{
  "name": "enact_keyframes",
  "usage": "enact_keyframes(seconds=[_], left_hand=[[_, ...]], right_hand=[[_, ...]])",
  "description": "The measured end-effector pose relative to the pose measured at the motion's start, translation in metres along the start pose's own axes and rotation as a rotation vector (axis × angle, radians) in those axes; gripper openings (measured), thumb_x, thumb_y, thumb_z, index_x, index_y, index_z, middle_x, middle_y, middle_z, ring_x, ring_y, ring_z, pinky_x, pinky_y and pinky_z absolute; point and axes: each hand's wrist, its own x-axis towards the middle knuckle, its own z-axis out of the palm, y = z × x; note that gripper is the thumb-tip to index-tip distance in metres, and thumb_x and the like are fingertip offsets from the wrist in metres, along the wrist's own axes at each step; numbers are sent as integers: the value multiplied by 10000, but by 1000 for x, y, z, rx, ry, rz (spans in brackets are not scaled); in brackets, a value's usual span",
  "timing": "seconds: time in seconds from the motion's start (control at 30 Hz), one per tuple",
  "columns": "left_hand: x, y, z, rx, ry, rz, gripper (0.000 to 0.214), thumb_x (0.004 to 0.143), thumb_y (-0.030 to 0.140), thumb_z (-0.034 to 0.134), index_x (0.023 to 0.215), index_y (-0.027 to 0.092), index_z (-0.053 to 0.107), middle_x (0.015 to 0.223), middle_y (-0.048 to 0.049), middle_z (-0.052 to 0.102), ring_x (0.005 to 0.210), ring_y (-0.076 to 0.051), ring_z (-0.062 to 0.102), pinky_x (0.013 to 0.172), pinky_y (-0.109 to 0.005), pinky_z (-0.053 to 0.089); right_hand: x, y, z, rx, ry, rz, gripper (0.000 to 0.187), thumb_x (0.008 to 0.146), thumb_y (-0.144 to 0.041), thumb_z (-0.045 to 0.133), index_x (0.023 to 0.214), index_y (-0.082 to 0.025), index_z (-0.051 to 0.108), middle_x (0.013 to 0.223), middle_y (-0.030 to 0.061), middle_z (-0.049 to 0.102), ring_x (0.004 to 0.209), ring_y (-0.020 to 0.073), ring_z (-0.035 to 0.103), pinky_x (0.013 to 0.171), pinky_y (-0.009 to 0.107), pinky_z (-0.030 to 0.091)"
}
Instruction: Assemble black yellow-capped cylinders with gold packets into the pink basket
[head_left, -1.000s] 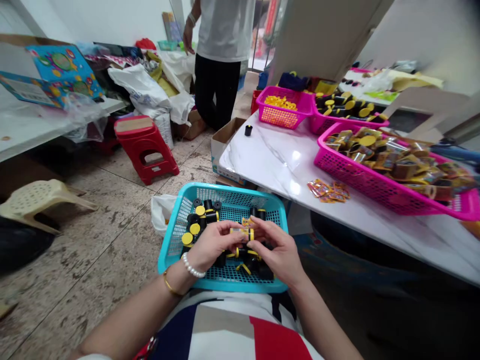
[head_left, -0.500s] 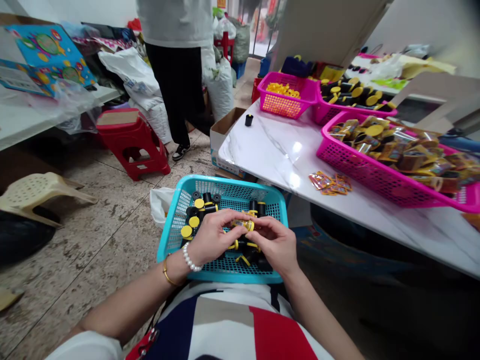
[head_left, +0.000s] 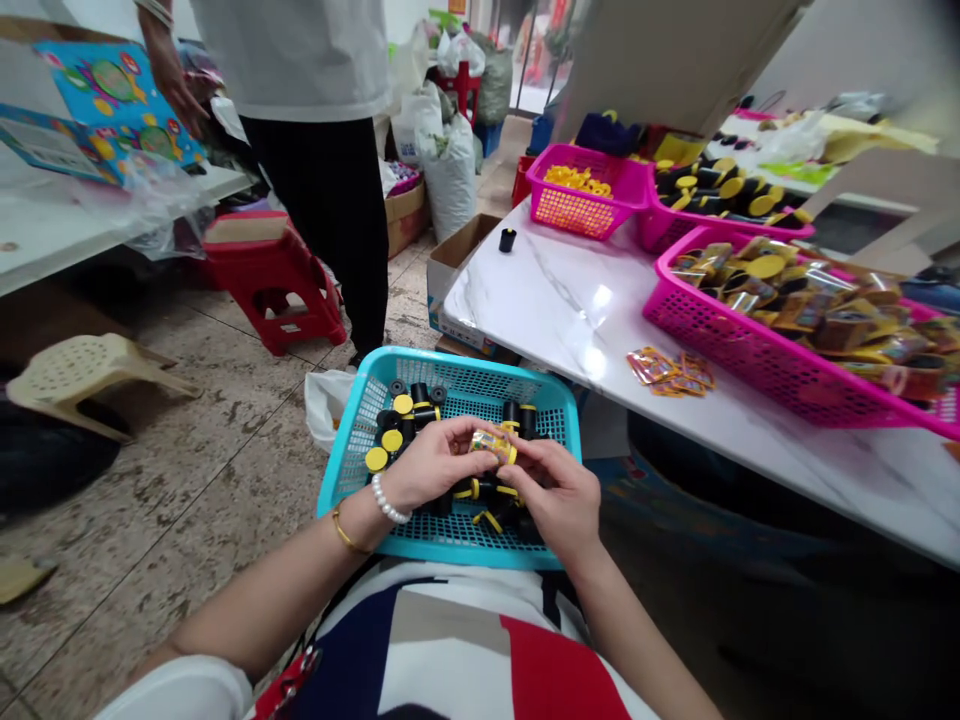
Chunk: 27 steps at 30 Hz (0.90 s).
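Above the turquoise basket, the left hand and right hand pinch a cylinder already in printed wrap; black pieces inside the basket look bare, wrapped ones lie to its right.

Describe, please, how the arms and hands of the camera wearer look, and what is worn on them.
The left hand and the right hand wear no gloves. The left wears a bracelet of white, pearl-like beads and, higher up, a thin gold-coloured bangle. A white sleeve shows near the left elbow.
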Motion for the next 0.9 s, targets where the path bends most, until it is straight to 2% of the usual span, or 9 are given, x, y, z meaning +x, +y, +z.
enact_keyframes(seconds=[0.1,0.2,0.27,0.33,0.43,0.53,0.63,0.73,0.9], left_hand=[[2,0,-3,175,25,125,274,794,246,663,1054,157,654,1028,-75,677,941,-183,617,844,-296,474],[2,-1,-7,237,12,106,309,804,268,655,1096,168,647,1025,-74,671,937,-188,610,838,-299,470],[0,-2,-9,112,-12,35,428,792,288,673,1196,182,580,1051,-71,658,909,-172,614,797,-284,482],[-2,-4,-10,-12,11,-34,459,780,313,690,1195,171,556,998,-61,657,810,-137,616,709,-244,482],[-4,-7,-11,-107,58,-147,321,769,380,698,940,120,617,776,-26,639,607,-82,566,567,-194,438],[-6,-10,-8,-219,27,-307,357,760,453,689,795,111,592,655,-23,622,496,-67,533,481,-177,404],[-7,-13,-1,-338,-4,-356,380,778,480,663,783,109,582,650,-43,630,471,-62,529,443,-161,388],[-6,-17,6,-486,-18,-342,332,789,431,674,821,113,584,667,-39,625,495,-45,523,458,-132,382],[-3,-22,9,-559,-13,-363,354,759,440,704,758,108,583,574,-2,572,403,-6,396,398,-111,292]], right_hand=[[4,2,8,162,38,137,270,733,-220,739,1001,-251,728,890,30,663,661,146,653,615,290,569],[8,3,13,278,22,256,248,723,-242,740,970,-230,735,895,24,660,588,126,636,587,293,568],[10,2,14,283,27,273,245,726,-246,736,971,-227,734,879,18,654,577,115,622,581,282,565],[11,1,11,295,9,265,255,732,-241,731,987,-236,727,918,21,648,612,112,624,608,276,571],[10,0,4,357,-122,261,327,737,-249,726,1063,-258,700,1079,42,620,677,120,631,643,294,589],[8,5,0,391,-221,270,279,752,-268,717,1031,-255,712,1118,53,598,680,129,636,623,314,602],[5,14,3,413,-165,270,149,744,-284,729,883,-230,733,1046,46,609,609,125,638,540,309,602],[1,20,9,434,-86,283,161,731,-317,739,855,-217,716,1033,48,614,557,116,628,484,298,594],[0,20,12,447,-77,295,137,739,-309,730,825,-210,688,1006,43,614,526,109,619,452,280,570]])
